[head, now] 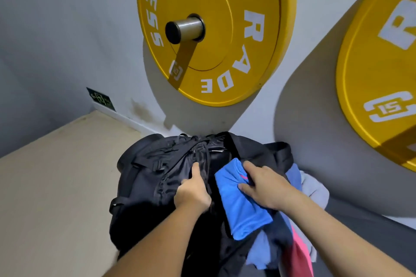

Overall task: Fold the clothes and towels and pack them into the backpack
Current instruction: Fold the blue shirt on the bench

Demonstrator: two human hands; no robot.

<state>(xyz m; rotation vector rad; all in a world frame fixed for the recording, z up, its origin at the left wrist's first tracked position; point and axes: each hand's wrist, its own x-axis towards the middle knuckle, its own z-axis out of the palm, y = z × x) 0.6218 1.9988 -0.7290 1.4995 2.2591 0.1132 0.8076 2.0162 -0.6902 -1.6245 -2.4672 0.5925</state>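
Unfolded pile: loose clothes (261, 254) in grey-blue, navy and pink lie heaped just right of the bag, under the right forearm, not yet folded.
Left hand: the left hand (192, 191) grips the dark fabric at the bag's mouth, fingers curled round the edge and thumb up, apparently pulling the opening apart.
Right hand: the right hand (265, 186) grasps the folded blue towel (243, 207), fingers over its top and thumb at its side.
Towel position: half over the bag's right rim, upper end tipped toward the opening, lower end resting on the pile.
Backpack: the black backpack (148, 177) lies on the beige floor (56, 175) against the wall, straps and buckles to the left.
Step in hand: packing one folded piece, I judge.
Next move: slide the towel in flat while the mouth is held wide, so the fold does not spring open.
Beyond: a yellow weight plate (213, 2) on a steel peg (185, 28), a second plate (378, 69) to the right, and a green exit sign (101, 99) low on the wall.
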